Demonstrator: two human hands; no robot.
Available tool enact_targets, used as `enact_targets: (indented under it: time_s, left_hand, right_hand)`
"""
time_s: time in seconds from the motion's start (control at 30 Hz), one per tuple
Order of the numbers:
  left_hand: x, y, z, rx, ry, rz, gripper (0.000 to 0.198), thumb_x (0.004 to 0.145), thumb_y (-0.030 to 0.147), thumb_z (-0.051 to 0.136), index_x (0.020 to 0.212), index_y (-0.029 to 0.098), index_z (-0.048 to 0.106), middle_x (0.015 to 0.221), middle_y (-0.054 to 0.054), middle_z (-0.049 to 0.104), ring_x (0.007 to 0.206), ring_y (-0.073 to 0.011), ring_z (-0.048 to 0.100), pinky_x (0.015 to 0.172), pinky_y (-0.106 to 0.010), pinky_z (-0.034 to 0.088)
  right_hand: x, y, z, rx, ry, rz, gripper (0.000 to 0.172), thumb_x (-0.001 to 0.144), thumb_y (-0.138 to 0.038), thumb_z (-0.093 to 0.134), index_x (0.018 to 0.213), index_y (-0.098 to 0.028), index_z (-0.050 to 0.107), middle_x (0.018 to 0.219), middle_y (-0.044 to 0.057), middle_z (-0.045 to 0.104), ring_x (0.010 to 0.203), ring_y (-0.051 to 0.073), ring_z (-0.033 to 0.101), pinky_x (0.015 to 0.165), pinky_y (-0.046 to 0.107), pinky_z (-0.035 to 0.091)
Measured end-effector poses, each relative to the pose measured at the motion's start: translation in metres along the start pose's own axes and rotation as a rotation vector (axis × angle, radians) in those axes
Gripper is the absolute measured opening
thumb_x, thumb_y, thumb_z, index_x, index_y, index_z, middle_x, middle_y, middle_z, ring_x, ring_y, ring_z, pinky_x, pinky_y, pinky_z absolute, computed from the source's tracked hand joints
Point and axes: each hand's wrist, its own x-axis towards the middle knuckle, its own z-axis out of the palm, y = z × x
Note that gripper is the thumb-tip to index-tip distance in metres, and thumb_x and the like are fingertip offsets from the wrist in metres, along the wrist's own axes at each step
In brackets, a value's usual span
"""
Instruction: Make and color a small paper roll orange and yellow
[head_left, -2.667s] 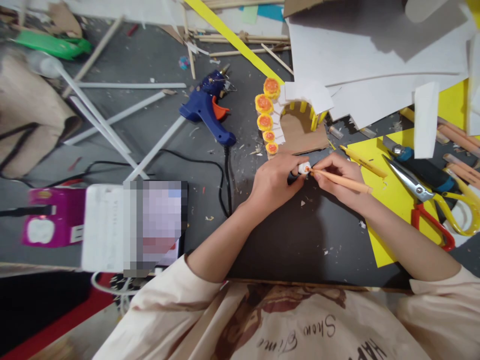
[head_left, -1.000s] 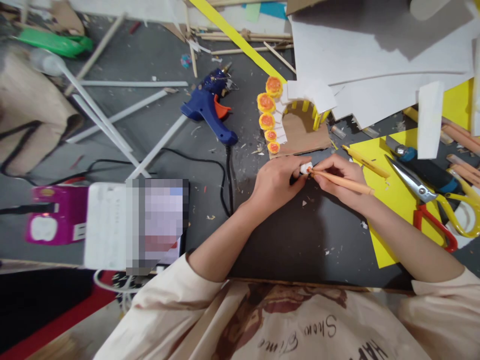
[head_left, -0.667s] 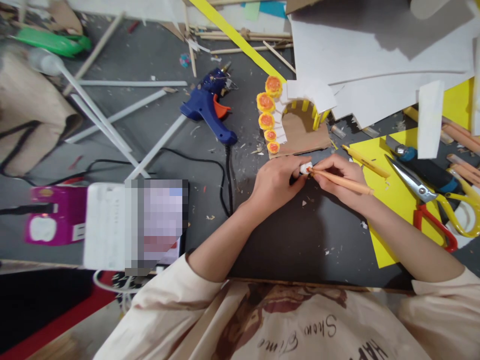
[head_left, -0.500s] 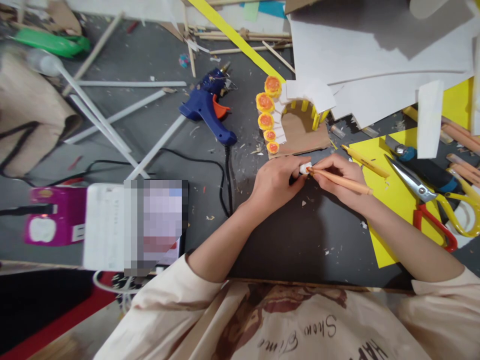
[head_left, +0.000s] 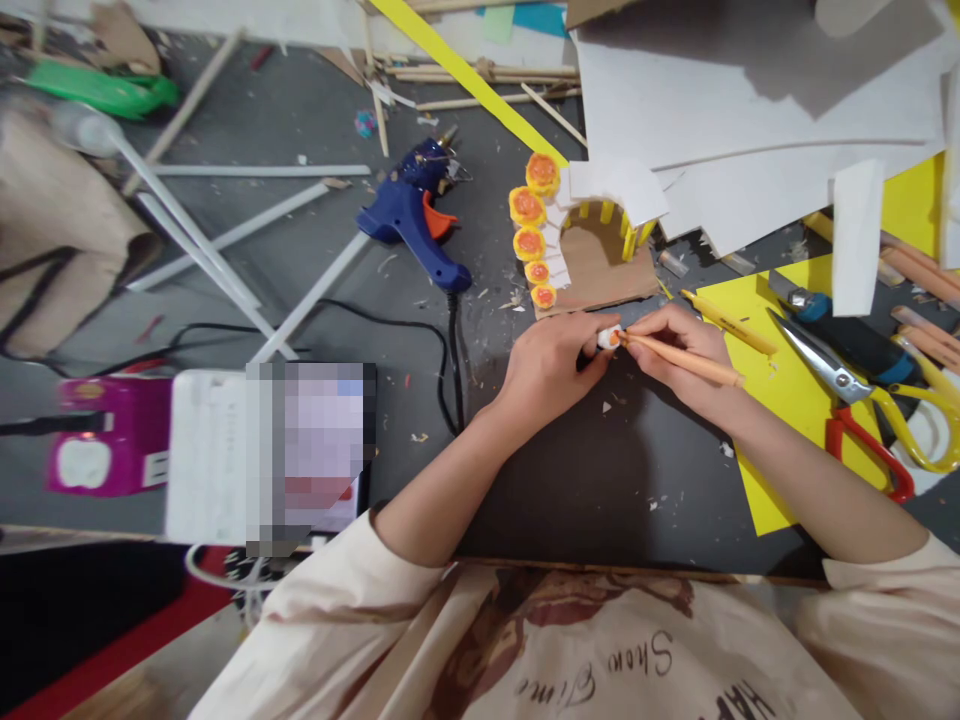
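Observation:
My left hand [head_left: 551,365] pinches a small white piece [head_left: 606,339] with an orange patch on its face. Between the fingers of my right hand [head_left: 679,355] is an orange marker [head_left: 694,367], its tip against that patch. Just beyond my hands lies a cardboard arch model [head_left: 600,295] edged with white paper tabs and yellow strips. Several yellow discs with orange centres [head_left: 529,243] line its left side. A yellow marker [head_left: 731,322] rests right of my right hand, on a yellow sheet [head_left: 757,460].
A blue glue gun [head_left: 409,215] lies left of the arch, its black cord running toward me. Scissors [head_left: 844,385] and a utility knife [head_left: 840,325] lie at right. White glue sticks [head_left: 262,230], a pixelated phone screen [head_left: 322,440] and a purple box [head_left: 109,435] occupy the left.
The orange patch on the white piece looks larger. Both hands keep nearly the same place and grip; the whole view has shifted very slightly.

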Motion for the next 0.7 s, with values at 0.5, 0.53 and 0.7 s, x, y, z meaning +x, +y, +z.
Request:
enact_targets:
  time_s: [0.5, 0.53, 0.7]
  left_hand:
    - [-0.0007, -0.0002, -0.0008, -0.020, 0.024, 0.031, 0.031, 0.082, 0.015, 0.056, 0.111, 0.014, 0.066, 0.079, -0.003, 0.069, 0.078, -0.0163, 0.065, 0.076, -0.028, 0.049]
    - [-0.0008, -0.0004, -0.0008, -0.019, 0.019, 0.028, 0.031, 0.082, 0.015, 0.056, 0.112, 0.015, 0.066, 0.079, -0.002, 0.068, 0.078, -0.0161, 0.065, 0.076, -0.027, 0.049]
    - [-0.0002, 0.0009, -0.0013, -0.016, 0.017, 0.029, 0.030, 0.082, 0.014, 0.056, 0.111, 0.016, 0.065, 0.077, -0.001, 0.067, 0.074, -0.0151, 0.063, 0.073, -0.026, 0.046]
  right_hand:
    - [-0.0039, 0.0094, -0.0015, 0.046, -0.011, 0.040, 0.018, 0.086, -0.039, 0.065, 0.085, -0.021, 0.064, 0.073, 0.000, 0.063, 0.063, 0.012, 0.054, 0.056, 0.025, 0.042]
    - [-0.0038, 0.0090, -0.0014, 0.048, -0.009, 0.039, 0.018, 0.086, -0.039, 0.065, 0.085, -0.021, 0.064, 0.073, 0.000, 0.063, 0.062, 0.012, 0.054, 0.056, 0.025, 0.042]
    - [-0.0040, 0.0076, -0.0009, 0.061, 0.003, 0.031, 0.014, 0.085, -0.035, 0.066, 0.084, -0.020, 0.065, 0.071, -0.001, 0.062, 0.061, 0.011, 0.053, 0.055, 0.024, 0.041]
